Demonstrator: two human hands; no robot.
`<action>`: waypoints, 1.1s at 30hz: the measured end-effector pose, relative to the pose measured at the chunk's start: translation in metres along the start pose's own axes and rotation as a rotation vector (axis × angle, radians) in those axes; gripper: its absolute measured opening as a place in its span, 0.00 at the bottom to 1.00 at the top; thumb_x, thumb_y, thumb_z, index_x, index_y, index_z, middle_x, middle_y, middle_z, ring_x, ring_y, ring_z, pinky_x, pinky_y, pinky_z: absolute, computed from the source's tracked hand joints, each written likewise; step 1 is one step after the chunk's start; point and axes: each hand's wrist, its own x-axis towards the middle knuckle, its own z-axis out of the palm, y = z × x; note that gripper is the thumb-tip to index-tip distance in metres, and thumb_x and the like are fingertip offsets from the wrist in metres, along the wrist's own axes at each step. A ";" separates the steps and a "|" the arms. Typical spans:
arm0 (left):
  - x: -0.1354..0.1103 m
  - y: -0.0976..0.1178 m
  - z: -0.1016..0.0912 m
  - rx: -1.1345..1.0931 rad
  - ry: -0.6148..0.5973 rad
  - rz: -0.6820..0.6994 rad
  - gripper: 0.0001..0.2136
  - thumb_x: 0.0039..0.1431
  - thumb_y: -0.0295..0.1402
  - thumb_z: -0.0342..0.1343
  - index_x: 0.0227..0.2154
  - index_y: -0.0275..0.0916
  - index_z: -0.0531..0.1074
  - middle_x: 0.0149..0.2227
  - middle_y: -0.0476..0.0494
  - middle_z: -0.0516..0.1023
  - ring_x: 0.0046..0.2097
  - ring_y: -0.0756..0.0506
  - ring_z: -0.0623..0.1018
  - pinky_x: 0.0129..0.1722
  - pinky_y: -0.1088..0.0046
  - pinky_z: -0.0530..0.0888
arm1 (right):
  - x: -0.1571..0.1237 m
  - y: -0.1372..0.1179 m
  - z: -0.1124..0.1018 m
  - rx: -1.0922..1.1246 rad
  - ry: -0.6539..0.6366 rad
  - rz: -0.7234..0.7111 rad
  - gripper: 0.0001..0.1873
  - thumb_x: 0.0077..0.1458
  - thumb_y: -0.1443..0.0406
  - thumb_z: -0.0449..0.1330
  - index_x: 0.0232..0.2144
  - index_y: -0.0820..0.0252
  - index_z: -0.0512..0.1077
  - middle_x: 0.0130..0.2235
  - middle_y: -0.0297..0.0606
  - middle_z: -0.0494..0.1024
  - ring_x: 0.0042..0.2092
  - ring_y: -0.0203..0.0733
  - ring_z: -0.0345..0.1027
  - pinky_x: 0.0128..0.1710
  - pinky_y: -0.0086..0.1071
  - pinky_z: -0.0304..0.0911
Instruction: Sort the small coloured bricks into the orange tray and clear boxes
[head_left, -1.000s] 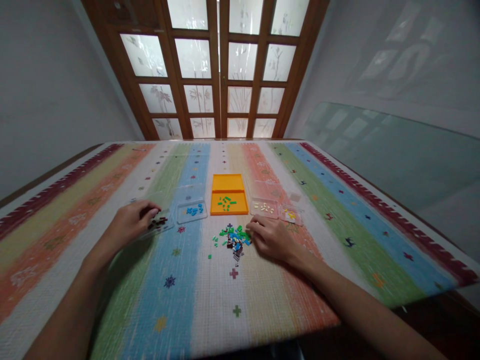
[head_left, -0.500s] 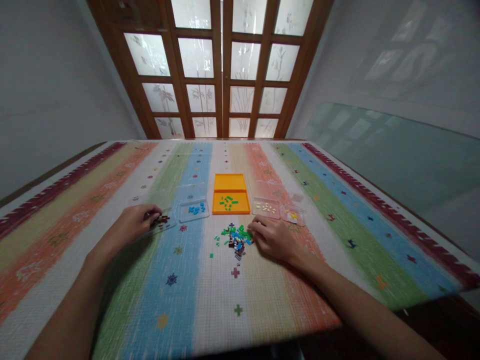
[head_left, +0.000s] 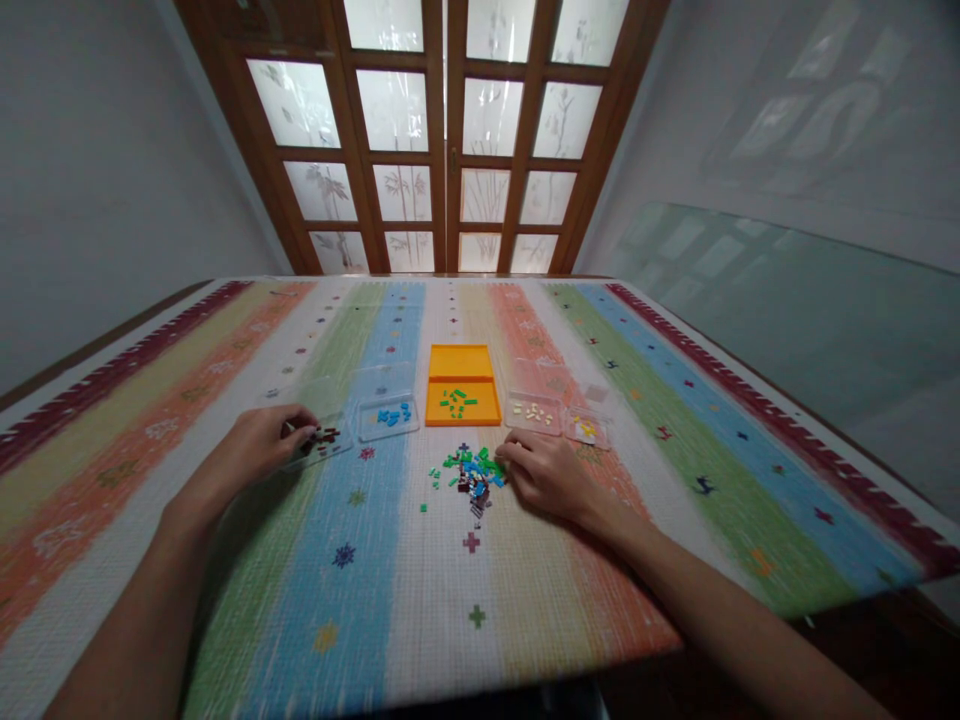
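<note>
My left hand point(head_left: 276, 436) is at the left side of a clear plastic box point(head_left: 346, 444) that holds several dark brown toy bricks point(head_left: 327, 436). Its thumb and fingers are drawn together at the box; what lies between them is too small to make out. On the cloth in the middle is a mixed pile of small toy bricks point(head_left: 475, 472), green, blue, white and dark brown. My right hand point(head_left: 546, 476) rests at the pile's right edge, fingers curled and the fingertips touching the green and blue pieces. Whatever it pinches is hidden.
An open orange box point(head_left: 463, 418) with green bricks stands behind the pile. Left of it is a clear box point(head_left: 387, 434) of blue bricks; to the right are clear boxes with cream bricks point(head_left: 532, 413) and yellow bricks point(head_left: 585, 430). A loose green brick point(head_left: 423, 508) lies near the pile.
The view has shifted very slightly. Both hands stay at the same places, the left at the brown bricks' box and the right at the pile.
</note>
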 end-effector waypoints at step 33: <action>-0.035 0.111 0.082 -0.346 0.086 0.732 0.10 0.69 0.32 0.50 0.47 0.40 0.75 0.41 0.40 0.77 0.43 0.44 0.77 0.44 0.64 0.76 | 0.000 0.002 0.001 0.026 -0.020 0.038 0.10 0.63 0.71 0.53 0.35 0.60 0.74 0.35 0.41 0.77 0.31 0.38 0.65 0.30 0.33 0.53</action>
